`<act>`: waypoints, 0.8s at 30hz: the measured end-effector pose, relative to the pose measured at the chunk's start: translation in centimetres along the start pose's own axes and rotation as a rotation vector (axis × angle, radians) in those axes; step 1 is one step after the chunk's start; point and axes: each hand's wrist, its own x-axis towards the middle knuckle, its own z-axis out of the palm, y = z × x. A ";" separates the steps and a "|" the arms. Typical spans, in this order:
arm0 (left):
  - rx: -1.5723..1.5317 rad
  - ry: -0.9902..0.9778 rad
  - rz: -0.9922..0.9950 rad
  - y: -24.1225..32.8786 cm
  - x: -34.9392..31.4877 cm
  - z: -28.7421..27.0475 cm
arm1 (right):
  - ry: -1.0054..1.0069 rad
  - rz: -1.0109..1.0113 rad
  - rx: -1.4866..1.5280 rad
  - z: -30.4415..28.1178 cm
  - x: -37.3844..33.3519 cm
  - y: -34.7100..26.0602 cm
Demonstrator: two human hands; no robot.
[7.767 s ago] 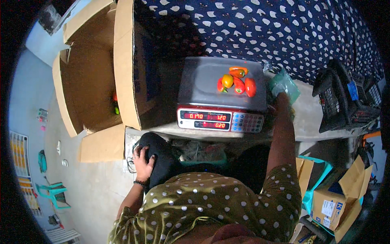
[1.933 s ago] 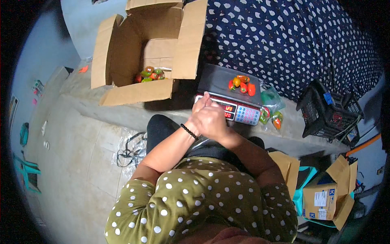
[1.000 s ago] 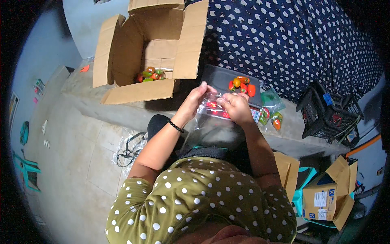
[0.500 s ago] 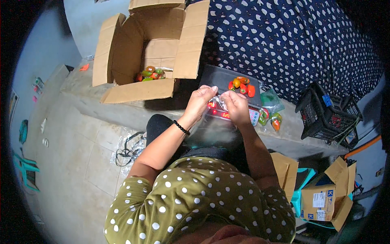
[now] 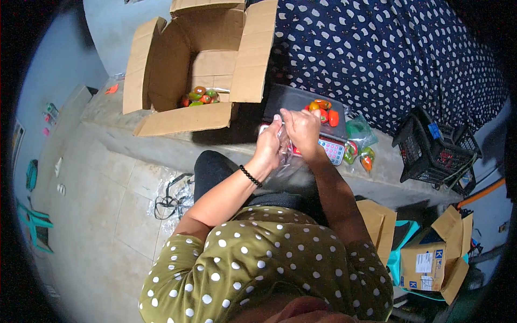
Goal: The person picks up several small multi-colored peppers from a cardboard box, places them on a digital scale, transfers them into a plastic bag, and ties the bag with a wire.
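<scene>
A thin clear plastic bag hangs between my two hands, in front of a scale. My left hand is closed on its left side. My right hand is beside it, fingers curled at the bag's upper part; the exact grip is partly hidden. Behind them lies the scale's dark platform with several red and orange peppers on it. The scale's keypad shows to the right of my right wrist, while its display is mostly covered by my hands and the bag.
An open cardboard box with several peppers inside stands at the far left. Right of the scale are bagged peppers, a green plastic bag and a black crate. Another carton stands at lower right.
My hands have drawn in closer and turned, with the right one higher and tilted leftward. The plastic bag now hangs lower and more stretched out, and the display is more covered.
</scene>
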 end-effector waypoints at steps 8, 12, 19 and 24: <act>0.179 -0.009 0.052 2.7 -1.1 0.1 | -0.071 -0.154 0.048 -0.4 -0.7 2.7; 1.346 0.317 1.260 4.2 0.9 -2.7 | -0.107 0.382 0.419 -4.2 -0.3 3.9; 0.037 -0.246 -0.013 0.4 -5.2 -0.6 | 0.082 -0.168 0.220 -4.8 -4.9 -0.8; -0.101 -0.178 0.007 -2.4 -4.8 -2.8 | -0.126 -0.129 0.289 -3.9 -8.6 -3.5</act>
